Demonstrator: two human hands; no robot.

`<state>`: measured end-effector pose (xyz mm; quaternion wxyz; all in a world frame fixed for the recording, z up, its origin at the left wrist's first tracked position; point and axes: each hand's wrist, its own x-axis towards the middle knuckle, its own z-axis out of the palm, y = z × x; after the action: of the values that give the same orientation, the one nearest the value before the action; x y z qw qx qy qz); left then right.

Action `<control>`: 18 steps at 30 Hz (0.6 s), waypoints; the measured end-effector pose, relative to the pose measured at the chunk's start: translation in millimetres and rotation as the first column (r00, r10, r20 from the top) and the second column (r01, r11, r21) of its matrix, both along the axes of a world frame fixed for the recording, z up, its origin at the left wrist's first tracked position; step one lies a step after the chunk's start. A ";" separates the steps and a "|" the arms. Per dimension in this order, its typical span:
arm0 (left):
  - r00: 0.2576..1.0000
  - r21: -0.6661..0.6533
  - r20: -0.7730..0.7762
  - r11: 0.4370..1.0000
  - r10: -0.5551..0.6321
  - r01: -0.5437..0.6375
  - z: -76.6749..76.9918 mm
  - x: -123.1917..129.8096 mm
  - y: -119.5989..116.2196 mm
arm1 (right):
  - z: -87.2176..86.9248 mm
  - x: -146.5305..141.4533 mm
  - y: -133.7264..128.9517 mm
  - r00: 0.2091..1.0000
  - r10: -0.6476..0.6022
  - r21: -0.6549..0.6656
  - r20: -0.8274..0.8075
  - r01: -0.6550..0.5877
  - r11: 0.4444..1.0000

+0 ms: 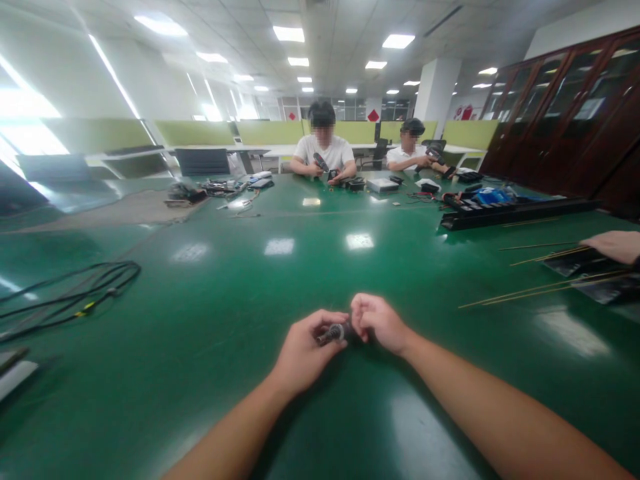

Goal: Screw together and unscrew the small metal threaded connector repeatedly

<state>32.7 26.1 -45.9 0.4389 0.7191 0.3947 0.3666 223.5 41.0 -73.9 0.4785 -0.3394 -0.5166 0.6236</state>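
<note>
Currently, in the head view, gripping a small grey-and-dark cylindrical part (336,332) between the thumb and fingers of the left hand (303,348), low over the green table (225,327). Curling the right hand (379,323) inward beside the part's other end, hiding any contact there; not managing to tell whether pinching it.

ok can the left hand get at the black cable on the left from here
Probably yes: no object shows on the green tabletop between the left hand and the black cable, though that hand holds a small dark part, which might hamper a grasp.
</note>
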 end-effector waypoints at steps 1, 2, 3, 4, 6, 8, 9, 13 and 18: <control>1.000 -0.004 -0.017 1.000 0.010 -0.010 0.7 0.0 -0.1 | -0.9 -0.2 0.0 1.000 -0.002 -0.004 -0.008 0.002 1.000; 0.999 -0.012 -0.032 1.000 0.020 -0.020 1.5 0.0 -0.1 | -1.6 -0.2 -0.1 1.000 -0.002 -0.008 -0.011 0.002 1.000; 0.999 -0.022 -0.038 0.999 0.027 -0.028 2.3 0.1 0.0 | -2.2 -0.2 -0.2 1.000 -0.001 -0.009 -0.011 0.001 1.000; 0.999 -0.036 -0.034 0.999 0.028 -0.029 3.0 0.4 0.1 | -2.5 -0.2 -0.6 1.000 0.001 -0.009 -0.007 -0.001 1.000; 1.000 -0.070 -0.003 0.997 0.013 -0.013 3.6 1.4 0.4 | -2.5 0.1 -1.4 1.000 0.005 -0.004 0.006 -0.005 1.000; 0.999 -0.101 0.038 0.995 -0.009 0.013 3.1 2.5 0.9 | -2.1 0.3 -2.5 1.000 0.008 0.006 0.028 -0.009 1.000; 0.998 -0.120 0.055 0.992 -0.017 0.023 2.4 3.0 1.3 | -1.9 0.4 -2.9 0.999 0.010 0.013 0.043 -0.011 1.000; 0.995 -0.177 0.096 0.984 -0.002 0.019 -1.1 3.8 4.0 | -1.8 0.0 -4.5 0.994 0.013 0.030 0.105 -0.016 0.999; 0.995 -0.193 0.100 0.980 -0.022 0.041 -1.8 3.7 6.4 | -0.3 -1.3 -7.0 0.987 0.008 0.045 0.160 -0.015 0.999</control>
<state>36.4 32.5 -47.7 0.5317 0.6600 0.3954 0.3541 222.1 34.0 -74.3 0.4395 -0.3742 -0.5694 0.5852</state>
